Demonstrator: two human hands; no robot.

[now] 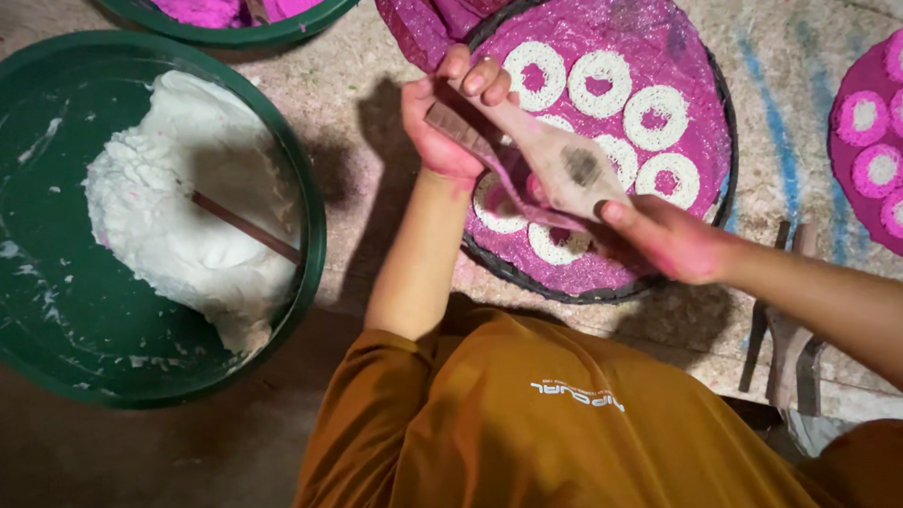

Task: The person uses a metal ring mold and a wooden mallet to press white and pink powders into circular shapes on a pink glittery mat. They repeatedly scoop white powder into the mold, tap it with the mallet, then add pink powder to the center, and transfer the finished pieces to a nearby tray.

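We are looking down at a rough concrete floor [366, 97], dimly lit, showing pink dust and blue streaks.

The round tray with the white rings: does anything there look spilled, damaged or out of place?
Nothing stands out on the tray: the rings lie whole and apart on its pink cloth. The left hand and right hand hold a wooden tool over the near rings, hiding part of them.

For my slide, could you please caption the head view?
Both hands hold a wooden mould over a tray of white rings.
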